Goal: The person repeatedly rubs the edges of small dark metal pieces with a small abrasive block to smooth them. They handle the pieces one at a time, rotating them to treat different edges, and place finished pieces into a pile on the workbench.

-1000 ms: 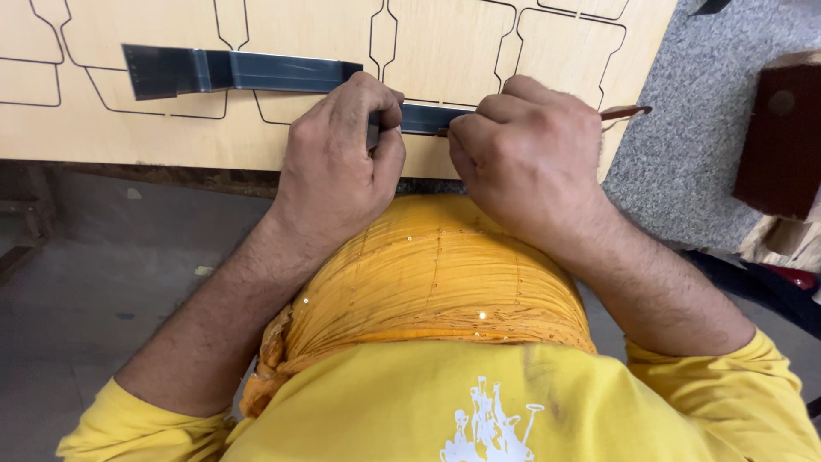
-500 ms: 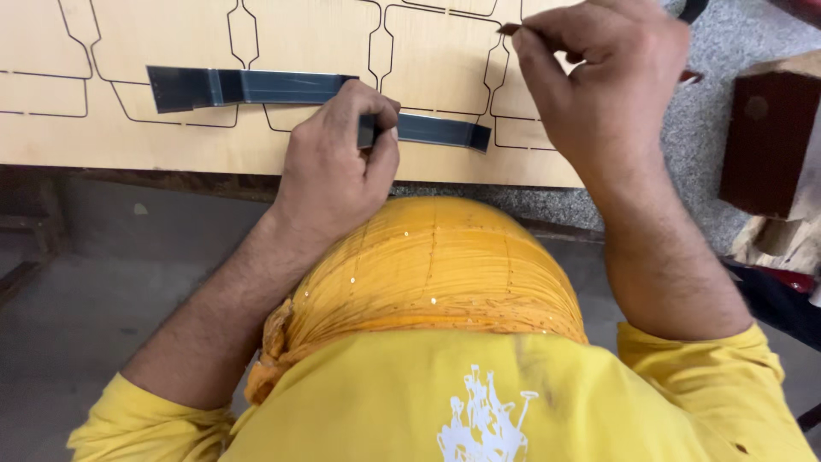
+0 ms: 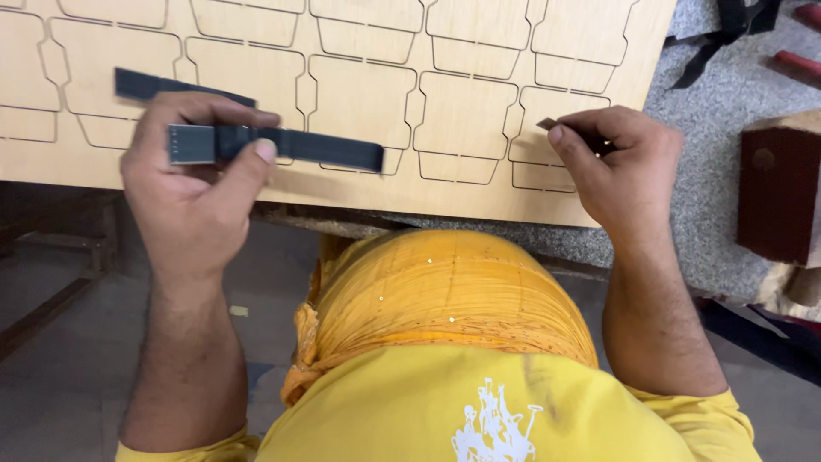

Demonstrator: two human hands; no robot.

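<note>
My left hand [image 3: 192, 184] holds a dark metal strip [image 3: 316, 147] lifted off a plywood board [image 3: 368, 94] that is cut with outlines of tapered shapes. Part of the strip bends back behind my fingers to the upper left. My right hand [image 3: 616, 167] pinches a small pointed tool [image 3: 549, 125], its tip touching the board near a cut line at the right. Both hands are over the board's near edge.
The board rests on a grey speckled surface [image 3: 727, 197]. A dark red wooden block [image 3: 776, 192] stands at the right. Black straps and red handles [image 3: 795, 38] lie at the top right. An orange cloth [image 3: 445, 308] is wrapped around my waist, with grey floor below.
My left hand has lifted the metal strip off the board and moved left. My right hand moved from beside the left out to the right with the small tool.
</note>
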